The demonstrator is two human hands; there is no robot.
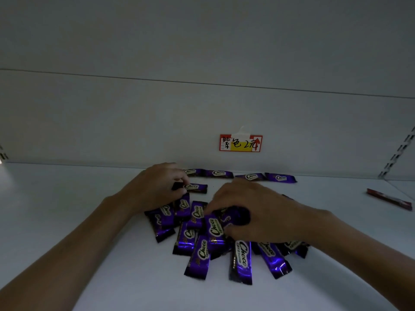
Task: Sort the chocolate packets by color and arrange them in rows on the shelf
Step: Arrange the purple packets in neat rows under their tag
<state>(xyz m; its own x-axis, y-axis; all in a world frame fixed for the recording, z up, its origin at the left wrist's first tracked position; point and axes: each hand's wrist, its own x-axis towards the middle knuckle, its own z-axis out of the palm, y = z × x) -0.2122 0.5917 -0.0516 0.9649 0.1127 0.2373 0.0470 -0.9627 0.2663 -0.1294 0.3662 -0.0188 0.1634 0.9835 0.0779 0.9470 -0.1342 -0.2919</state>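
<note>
A loose pile of purple chocolate packets [202, 250] lies on the white shelf [67, 198] in front of me. Along the back wall several purple packets form a row [240, 175]. One more purple packet [196, 188] lies just in front of that row, and my left hand [155, 187] pinches its left end. My right hand [253, 207] rests on top of the pile with its fingers curled around a purple packet [233, 215].
A red and yellow price label [240, 143] is taped to the back wall above the row. A red packet [389, 199] lies at the far right of the shelf. Slotted shelf uprights [399, 153] stand at the right edge.
</note>
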